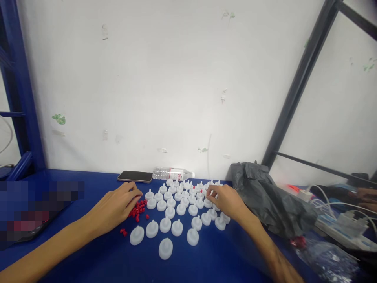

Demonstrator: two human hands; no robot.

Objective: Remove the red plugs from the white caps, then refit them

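Note:
Many white nozzle caps stand spread over the middle of the blue table, spouts up. My left hand is over the pile of small red pieces left of the caps, its fingers bent and close together; its fingertips are partly hidden, so any piece held there cannot be made out. My right hand reaches in among the caps at the right side, thumb and forefinger pinched near a cap spout. What lies between those fingers is too small to tell. Red tips show on a couple of caps near the back.
A phone and a clear plastic bottle lie by the wall. At the right are a grey plastic bag, a power strip with cables and a clear bag. A blurred dark object lies left on the blue table.

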